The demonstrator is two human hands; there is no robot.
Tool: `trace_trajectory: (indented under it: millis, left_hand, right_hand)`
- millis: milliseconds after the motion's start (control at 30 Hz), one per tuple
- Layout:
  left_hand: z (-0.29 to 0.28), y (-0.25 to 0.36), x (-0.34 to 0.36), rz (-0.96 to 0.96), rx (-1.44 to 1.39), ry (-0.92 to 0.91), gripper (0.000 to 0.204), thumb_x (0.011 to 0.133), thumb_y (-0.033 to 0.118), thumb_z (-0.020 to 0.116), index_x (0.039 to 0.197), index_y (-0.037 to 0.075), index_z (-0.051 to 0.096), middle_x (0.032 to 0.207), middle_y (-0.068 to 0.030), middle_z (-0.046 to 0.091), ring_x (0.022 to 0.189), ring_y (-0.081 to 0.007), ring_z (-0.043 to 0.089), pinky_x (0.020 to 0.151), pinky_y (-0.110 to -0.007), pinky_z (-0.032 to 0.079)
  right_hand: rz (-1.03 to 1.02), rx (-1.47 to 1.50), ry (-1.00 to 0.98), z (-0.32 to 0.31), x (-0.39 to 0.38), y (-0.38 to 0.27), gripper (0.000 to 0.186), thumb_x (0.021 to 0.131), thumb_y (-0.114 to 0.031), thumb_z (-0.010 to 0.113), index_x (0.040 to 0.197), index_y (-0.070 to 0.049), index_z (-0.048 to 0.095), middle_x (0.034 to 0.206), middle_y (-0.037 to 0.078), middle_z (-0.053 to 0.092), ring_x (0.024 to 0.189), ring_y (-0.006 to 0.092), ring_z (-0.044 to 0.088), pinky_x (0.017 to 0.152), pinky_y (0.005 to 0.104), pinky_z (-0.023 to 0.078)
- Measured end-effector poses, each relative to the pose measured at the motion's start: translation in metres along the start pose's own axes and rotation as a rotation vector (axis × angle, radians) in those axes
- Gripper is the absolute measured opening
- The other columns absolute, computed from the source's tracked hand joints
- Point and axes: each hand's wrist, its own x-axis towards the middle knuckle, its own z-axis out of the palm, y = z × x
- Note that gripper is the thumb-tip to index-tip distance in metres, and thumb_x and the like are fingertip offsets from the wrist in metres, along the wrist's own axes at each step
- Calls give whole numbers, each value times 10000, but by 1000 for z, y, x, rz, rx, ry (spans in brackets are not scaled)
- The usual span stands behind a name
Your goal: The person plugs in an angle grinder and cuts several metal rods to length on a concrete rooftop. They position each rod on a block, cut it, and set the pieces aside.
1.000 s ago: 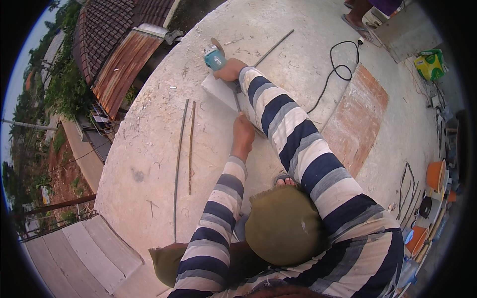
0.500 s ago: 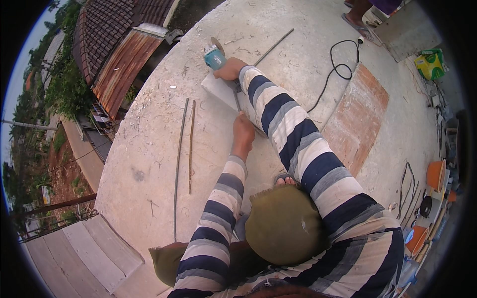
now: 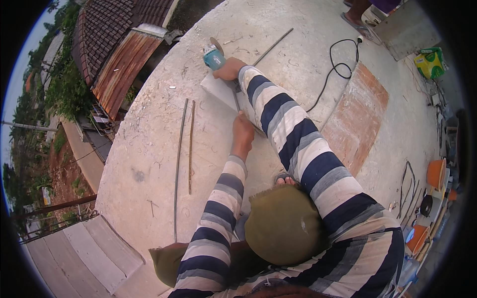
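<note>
Nearest first: olive-green trouser knee bent low, sandalled foot just beyond, down on the pale concrete slab. Decent crouching base, best kept evenly weighted. Up now to the left hand: fingers curled closed, apparently around the metal rod, exact grip partly hidden. Lying across or against the light block there, contact hard to read, then seemingly running on beyond the right hand. Worth pinning firmly, knuckles well away from the blade side. And at full stretch on the right, fingers wrapped tight around the turquoise angle grinder, just past the block. Disc at its far end, apart from the rod; spinning or stopped, impossible to tell. Better with a locked wrist and a shorter reach. Off to the right, black cord, best kept clear of the disc. Farthest, another person's foot, worth minding.
</note>
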Motion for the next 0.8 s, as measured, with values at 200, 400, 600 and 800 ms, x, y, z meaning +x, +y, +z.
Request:
trace_trajectory:
  millis: [200, 400, 600, 800]
  left_hand:
    - [-2, 3, -3, -8, 16, 0, 587, 1190, 439, 347, 1146, -64, 647, 843, -151, 656, 594, -239, 581, 521, -411, 437]
    - [0, -5, 5, 30, 12, 23, 551, 1187, 482, 347, 1056, 13, 606, 779, -58, 561, 533, -167, 490, 459, -358, 368]
    - [-3, -10, 9, 41, 7, 28, 551, 1185, 483, 350, 1063, 11, 606, 769, -56, 554, 526, -165, 485, 454, -356, 364]
    - [1, 5, -4, -20, 49, -16, 587, 1192, 418, 347, 1148, -83, 649, 898, -182, 685, 633, -247, 607, 544, -416, 454]
  right_hand:
    - [13, -1, -4, 1, -1, -1, 799, 818, -543, 794, 1288, 101, 736, 1311, 294, 739, 1187, 418, 737, 1013, 433, 571]
    - [22, -27, -31, 1, 5, -1, 801, 821, -571, 793, 1339, 38, 734, 1384, 253, 721, 1239, 397, 723, 1062, 424, 562]
    - [-7, -22, -25, 3, 4, -4, 800, 826, -561, 786, 1325, 62, 732, 1354, 275, 726, 1229, 414, 722, 1052, 431, 560]
    - [51, -43, -36, 1, 8, 5, 799, 824, -584, 793, 1362, 5, 738, 1417, 235, 713, 1264, 379, 718, 1076, 415, 560]
